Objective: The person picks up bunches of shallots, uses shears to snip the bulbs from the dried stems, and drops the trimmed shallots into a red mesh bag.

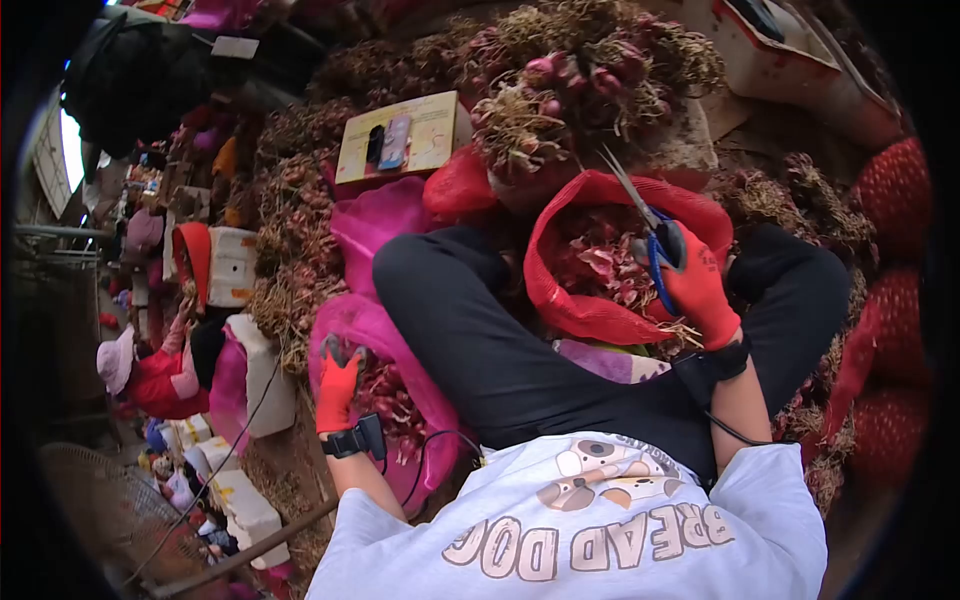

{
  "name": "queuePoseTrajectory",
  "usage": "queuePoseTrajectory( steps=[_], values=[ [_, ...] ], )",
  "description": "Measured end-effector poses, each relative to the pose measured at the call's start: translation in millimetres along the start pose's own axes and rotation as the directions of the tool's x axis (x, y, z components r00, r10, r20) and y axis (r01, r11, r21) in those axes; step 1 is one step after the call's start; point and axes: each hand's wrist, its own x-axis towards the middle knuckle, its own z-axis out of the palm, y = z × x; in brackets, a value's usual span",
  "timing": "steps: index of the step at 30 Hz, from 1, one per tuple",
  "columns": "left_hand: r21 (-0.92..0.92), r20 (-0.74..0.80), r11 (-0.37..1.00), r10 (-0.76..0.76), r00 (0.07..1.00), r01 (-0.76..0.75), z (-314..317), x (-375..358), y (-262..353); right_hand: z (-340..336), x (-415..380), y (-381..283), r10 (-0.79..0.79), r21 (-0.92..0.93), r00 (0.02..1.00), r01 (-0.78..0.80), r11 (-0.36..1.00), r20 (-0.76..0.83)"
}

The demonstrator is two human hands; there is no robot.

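My right hand (pixel 703 290), in a red glove with grey fingertips, grips a pair of scissors (pixel 650 222) with blue handles. The blades point up and away, above a red mesh bag (pixel 545 290) with a rolled rim. Inside that bag lie loose shallot skins and trimmings (pixel 605 262). At the left, my gloved left hand (pixel 341 385) is at a pink mesh bag (pixel 437 385) holding loose shallots (pixel 392 400). Its fingers look apart, with nothing visible between them. A large heap of dried shallot bunches (pixel 590 75) sits in front of me.
A yellow box (pixel 440 135) carrying a phone-like device (pixel 396 142) stands ahead. More shallot bunches (pixel 290 230) cover the ground at left. Full red mesh sacks (pixel 895 320) line the right side. Another person (pixel 165 375) in a pale hat sits at far left, near white foam boxes (pixel 262 375).
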Motion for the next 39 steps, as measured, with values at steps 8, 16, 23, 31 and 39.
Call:
queuePoseTrajectory(
  steps=[8,16,23,31,39],
  values=[
    [-0.546,-0.170,0.733,0.379,0.910,-0.407,-45,15,224,-71,33,-17,-0.132,-0.592,0.979,0.198,0.781,0.154],
    [-0.690,-0.002,0.452,0.780,0.625,-0.566,65,71,430,-89,103,47,-0.148,-0.637,0.985,0.173,0.751,0.092],
    [-0.030,0.139,0.714,0.696,0.704,-0.700,174,184,488,-64,131,65,-0.100,-0.189,0.993,0.085,0.978,-0.069],
    [-0.394,-0.188,0.373,0.862,0.471,-0.840,129,191,484,-37,165,44,0.109,0.568,0.811,-0.491,0.660,0.575],
    [-0.723,-0.016,0.426,0.777,0.629,-0.545,130,174,466,4,191,39,0.151,0.487,0.776,-0.520,0.702,0.613]
  ],
)
